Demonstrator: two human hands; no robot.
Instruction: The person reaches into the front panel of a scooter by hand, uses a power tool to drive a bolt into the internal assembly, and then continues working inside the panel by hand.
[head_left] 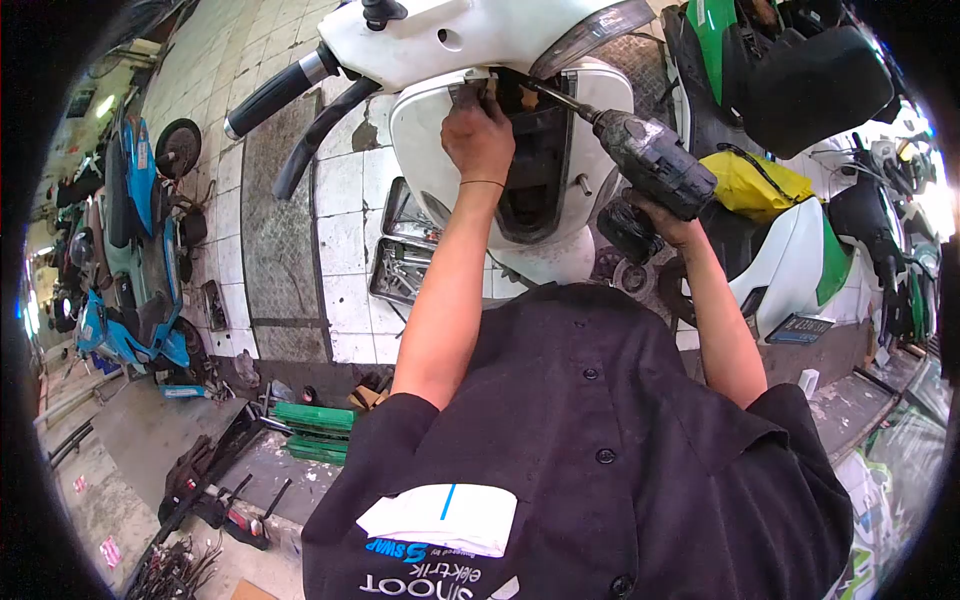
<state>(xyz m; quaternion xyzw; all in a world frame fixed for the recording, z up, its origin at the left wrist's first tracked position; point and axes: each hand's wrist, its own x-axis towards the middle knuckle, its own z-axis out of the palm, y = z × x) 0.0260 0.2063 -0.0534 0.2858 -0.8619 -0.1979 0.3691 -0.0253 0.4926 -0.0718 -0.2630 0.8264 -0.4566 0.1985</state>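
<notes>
My left hand (478, 140) is at the upper left edge of the dark opening in the white scooter's front body (420, 150), its fingers bent at the rim; whatever they grip is too small to make out. My right hand (665, 218) is wrapped round the handle of a worn, dark power drill (655, 160). The drill points up and left, and its long bit reaches into the top of the dark opening (535, 170). Above both hands is the scooter's white handlebar cover (450, 40), with a black grip (275, 98) at the left.
Metal trays of tools (402, 268) lie on the tiled floor left of the scooter. A blue scooter (140, 240) stands far left. At right are a white and green scooter (790, 250) and a yellow bag (755, 185). Green pieces (315, 430) lie lower left.
</notes>
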